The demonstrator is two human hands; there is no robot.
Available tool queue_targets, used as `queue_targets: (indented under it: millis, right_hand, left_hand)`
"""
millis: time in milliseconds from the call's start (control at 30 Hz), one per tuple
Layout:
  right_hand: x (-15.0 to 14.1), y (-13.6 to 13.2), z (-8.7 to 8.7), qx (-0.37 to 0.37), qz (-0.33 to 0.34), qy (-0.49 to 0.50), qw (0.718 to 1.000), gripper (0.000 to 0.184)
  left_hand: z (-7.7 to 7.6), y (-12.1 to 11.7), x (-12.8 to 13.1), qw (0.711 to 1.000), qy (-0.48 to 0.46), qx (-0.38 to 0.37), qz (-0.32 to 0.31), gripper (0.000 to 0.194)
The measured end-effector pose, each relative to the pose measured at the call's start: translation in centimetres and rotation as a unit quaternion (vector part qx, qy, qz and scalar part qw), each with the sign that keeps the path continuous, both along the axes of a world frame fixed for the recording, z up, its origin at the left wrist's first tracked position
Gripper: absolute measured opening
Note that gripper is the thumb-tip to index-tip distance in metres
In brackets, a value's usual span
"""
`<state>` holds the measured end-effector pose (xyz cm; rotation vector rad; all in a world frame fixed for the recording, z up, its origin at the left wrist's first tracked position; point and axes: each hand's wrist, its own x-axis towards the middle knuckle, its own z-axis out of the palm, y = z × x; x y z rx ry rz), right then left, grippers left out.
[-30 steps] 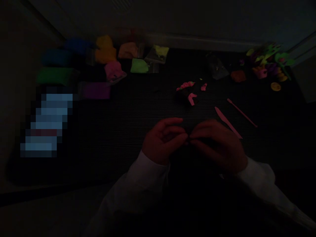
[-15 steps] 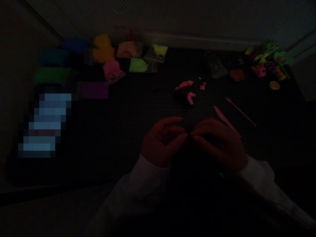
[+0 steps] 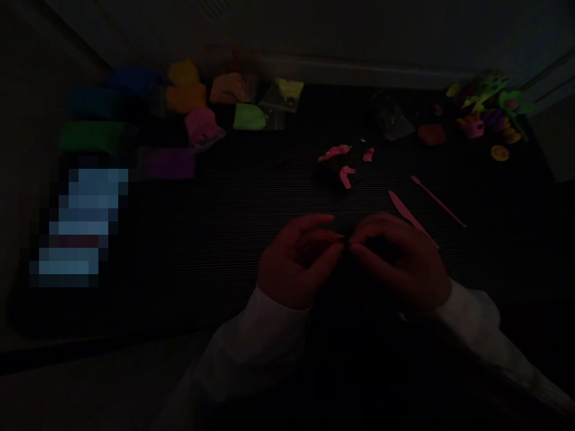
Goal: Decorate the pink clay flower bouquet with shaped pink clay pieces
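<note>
Beyond the curled left hand (image 3: 290, 263) and right hand (image 3: 402, 260) — any grip unclear — sits a pink-and-dark piece (image 3: 338, 161), nearer the left.

A small dark piece (image 3: 345, 240), its outline unclear, sits between the left grip (image 3: 290, 263) and right grip (image 3: 404, 263).

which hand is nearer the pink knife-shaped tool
Right. The right hand is close beside the pink knife-shaped tool, on its near side; the left hand is farther off, to the left, with the right hand between.
</note>
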<state>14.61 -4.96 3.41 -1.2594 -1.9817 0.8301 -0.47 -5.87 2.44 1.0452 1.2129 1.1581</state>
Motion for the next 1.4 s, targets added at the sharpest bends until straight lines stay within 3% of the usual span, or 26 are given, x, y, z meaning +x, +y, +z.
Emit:
queue_targets:
  millis: [400,800,1000,1200,1400]
  right_hand:
    - [0.0,0.1,-0.3,0.0,-0.002,0.009,1.0,0.004]
    - [0.0,0.1,-0.3,0.002,0.0,0.004,1.0,0.004]
    - [0.1,-0.1,-0.3,0.018,-0.012,0.016,1.0,0.013]
    - [-0.8,-0.6,-0.5,0.057,-0.035,0.014,0.998,0.027]
    - [-1.2,-0.6,-0.9,0.141,-0.035,-0.019,0.989,0.026]
  left_hand:
    - [-0.3,-0.1,0.2,0.999,0.03,0.034,0.007,0.033]
    - [-0.2,-0.1,0.4,1.0,0.006,0.01,0.011,0.033]
    - [-0.3,0.4,-0.1,0.994,-0.093,-0.057,0.011,0.032]
    - [-1.1,1.2,-0.3,0.969,-0.225,-0.101,-0.009,0.037]
    - [-1.3,1.4,-0.1,0.957,-0.264,-0.122,-0.004,0.034]
